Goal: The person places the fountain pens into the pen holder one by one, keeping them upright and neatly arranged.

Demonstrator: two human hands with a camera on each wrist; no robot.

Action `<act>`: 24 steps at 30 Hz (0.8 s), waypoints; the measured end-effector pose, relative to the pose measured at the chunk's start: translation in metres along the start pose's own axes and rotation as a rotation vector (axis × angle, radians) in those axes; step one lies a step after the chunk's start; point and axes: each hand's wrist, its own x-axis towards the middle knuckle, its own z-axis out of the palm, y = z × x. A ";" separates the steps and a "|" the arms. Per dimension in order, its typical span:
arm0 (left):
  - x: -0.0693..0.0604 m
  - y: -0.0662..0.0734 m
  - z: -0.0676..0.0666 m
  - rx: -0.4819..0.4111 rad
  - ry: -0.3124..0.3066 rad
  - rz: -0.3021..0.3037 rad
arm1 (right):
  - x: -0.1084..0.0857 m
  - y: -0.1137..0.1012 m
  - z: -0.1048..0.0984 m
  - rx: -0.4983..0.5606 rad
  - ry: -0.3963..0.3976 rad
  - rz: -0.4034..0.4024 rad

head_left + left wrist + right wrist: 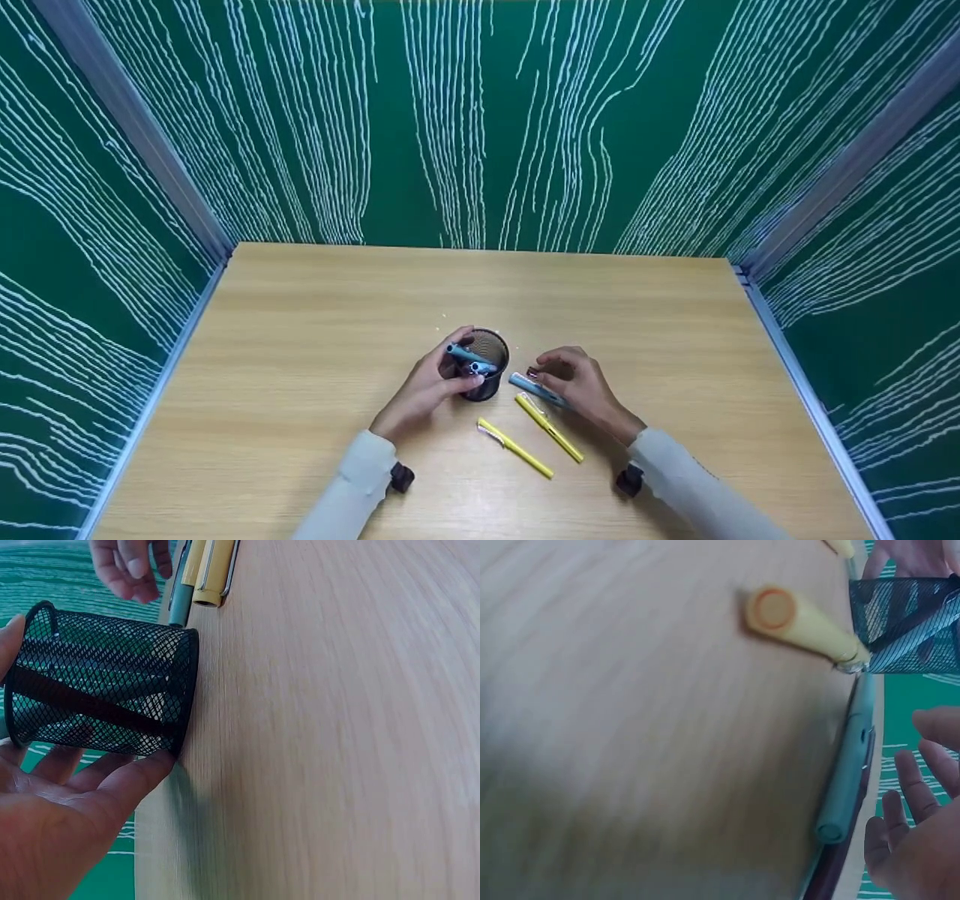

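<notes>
A black mesh pen cup stands on the table, and my left hand grips it from the left, with fingers behind and thumb in front. Two blue pens lean out of its rim towards that hand. Through the mesh, in the left wrist view, a dark pen-shaped form slants across. My right hand hovers right of the cup, fingers loosely bent over a light blue pen lying on the table. Beside this pen lies a dark pen, partly hidden by the blue one.
Two yellow pens, one nearer the right hand and one further left, lie on the table in front of the cup. Green panels with white streaks rise behind and at both sides.
</notes>
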 end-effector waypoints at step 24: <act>-0.001 0.001 0.000 0.022 0.005 -0.010 | -0.006 0.027 -0.007 -0.108 0.009 -0.028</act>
